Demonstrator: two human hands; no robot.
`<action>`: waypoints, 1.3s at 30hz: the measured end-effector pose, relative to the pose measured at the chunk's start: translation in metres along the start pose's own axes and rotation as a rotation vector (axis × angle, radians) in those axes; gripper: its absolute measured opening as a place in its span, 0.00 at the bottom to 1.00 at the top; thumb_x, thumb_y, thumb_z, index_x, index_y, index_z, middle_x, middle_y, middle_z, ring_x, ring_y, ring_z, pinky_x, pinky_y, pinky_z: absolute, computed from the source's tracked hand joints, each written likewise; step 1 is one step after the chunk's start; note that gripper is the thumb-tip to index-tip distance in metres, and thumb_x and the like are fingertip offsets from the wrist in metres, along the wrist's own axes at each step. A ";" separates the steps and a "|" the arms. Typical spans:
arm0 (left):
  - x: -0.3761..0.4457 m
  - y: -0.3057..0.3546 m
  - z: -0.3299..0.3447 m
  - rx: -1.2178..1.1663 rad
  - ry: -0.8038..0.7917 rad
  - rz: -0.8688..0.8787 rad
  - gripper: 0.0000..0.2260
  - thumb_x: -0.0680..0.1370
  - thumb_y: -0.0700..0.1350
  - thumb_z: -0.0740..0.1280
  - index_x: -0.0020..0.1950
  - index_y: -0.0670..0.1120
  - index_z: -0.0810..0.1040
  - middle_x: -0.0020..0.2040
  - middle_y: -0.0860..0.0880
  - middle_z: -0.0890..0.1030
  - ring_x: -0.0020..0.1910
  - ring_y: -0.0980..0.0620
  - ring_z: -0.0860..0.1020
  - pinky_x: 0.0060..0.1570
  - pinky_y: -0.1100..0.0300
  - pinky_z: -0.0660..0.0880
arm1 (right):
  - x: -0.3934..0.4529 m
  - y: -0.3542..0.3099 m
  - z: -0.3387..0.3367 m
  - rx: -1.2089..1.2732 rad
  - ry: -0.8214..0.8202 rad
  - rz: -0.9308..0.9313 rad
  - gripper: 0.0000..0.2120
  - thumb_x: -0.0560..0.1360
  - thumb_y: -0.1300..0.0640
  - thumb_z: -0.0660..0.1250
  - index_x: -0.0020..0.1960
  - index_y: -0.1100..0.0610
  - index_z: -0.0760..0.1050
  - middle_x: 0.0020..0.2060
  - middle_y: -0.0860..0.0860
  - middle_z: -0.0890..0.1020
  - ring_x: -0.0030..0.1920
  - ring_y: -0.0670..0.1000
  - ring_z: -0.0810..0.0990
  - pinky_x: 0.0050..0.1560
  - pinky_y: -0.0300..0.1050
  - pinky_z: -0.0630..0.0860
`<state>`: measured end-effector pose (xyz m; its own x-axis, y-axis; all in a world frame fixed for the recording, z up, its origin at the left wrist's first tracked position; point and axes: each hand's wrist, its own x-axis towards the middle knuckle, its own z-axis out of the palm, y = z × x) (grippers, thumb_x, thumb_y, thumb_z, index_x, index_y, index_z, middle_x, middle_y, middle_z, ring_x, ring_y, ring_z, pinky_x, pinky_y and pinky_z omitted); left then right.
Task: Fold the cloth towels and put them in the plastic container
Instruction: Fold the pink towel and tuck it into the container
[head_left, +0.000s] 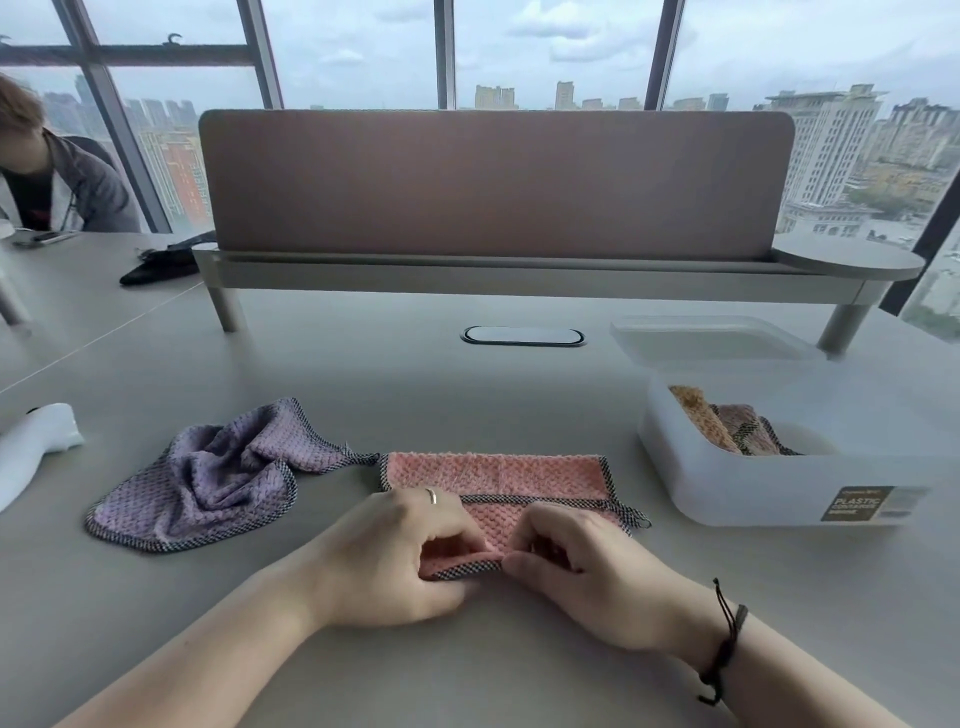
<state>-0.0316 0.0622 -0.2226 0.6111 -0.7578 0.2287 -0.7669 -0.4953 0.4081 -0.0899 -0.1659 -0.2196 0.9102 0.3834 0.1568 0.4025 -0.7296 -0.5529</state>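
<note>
1. Both hands sit at the near centre of the grey table (467, 675): left hand (384, 561) w/ a ring on one finger, right hand (587, 577) w/ a dark cord bracelet (727, 639) at the wrist.
2. Each hand pinches the near checked-trim edge of the pink waffle-texture cloth towel (498, 475), thumbs under and fingers curled over; edge is lifted a bit off the table between them.
3. Pink towel lies flat beyond the hands, partly folded, one layer over another, hanging loop sticking out at its right corner.
4. Left of it, just touching at a trim corner, lies the purple waffle cloth towel (208, 478) w/ same checked border, crumpled and unfolded.
5. Far left edge: a white smooth rounded object (31, 447), can't tell what it is.
6. Right of the pink towel, near but apart: white translucent plastic container (753, 488), open, labelled on its front wall. Inside stand folded towels, one orange-tan (701, 415), one mauve (743, 421).
7. Behind the container, touching it, lies its translucent lid (696, 338).
8. Mid-table farther back: oval cable port (522, 336).
9. Beyond that: brown desk divider panel (493, 182) on a raised grey shelf.
10. Far left: another person's grey sleeve (93, 192), a phone (47, 237), a black folded item (161, 265).
11. Farthest: windows w/ city buildings.
</note>
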 end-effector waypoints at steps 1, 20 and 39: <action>0.001 0.000 0.000 0.015 0.019 -0.018 0.11 0.70 0.50 0.72 0.52 0.55 0.82 0.43 0.61 0.81 0.42 0.64 0.77 0.44 0.66 0.74 | -0.001 0.000 -0.001 0.021 0.010 0.023 0.09 0.78 0.45 0.66 0.45 0.51 0.74 0.40 0.47 0.79 0.42 0.45 0.74 0.42 0.36 0.69; 0.001 -0.023 -0.004 -0.163 0.391 -0.294 0.10 0.73 0.40 0.76 0.47 0.55 0.84 0.42 0.64 0.84 0.43 0.64 0.82 0.45 0.73 0.74 | 0.002 0.034 -0.021 -0.020 0.386 0.335 0.06 0.75 0.51 0.71 0.49 0.43 0.76 0.33 0.42 0.80 0.33 0.38 0.76 0.29 0.32 0.68; 0.000 -0.024 -0.007 0.198 0.256 -0.168 0.16 0.69 0.67 0.67 0.46 0.59 0.85 0.40 0.67 0.79 0.48 0.65 0.73 0.57 0.61 0.66 | -0.003 0.011 -0.007 -0.557 0.331 0.314 0.22 0.76 0.34 0.59 0.40 0.51 0.78 0.36 0.45 0.77 0.37 0.47 0.78 0.32 0.43 0.73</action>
<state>-0.0117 0.0776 -0.2265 0.7418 -0.5402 0.3974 -0.6594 -0.6957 0.2851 -0.0878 -0.1787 -0.2206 0.9376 -0.0190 0.3473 0.0266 -0.9916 -0.1262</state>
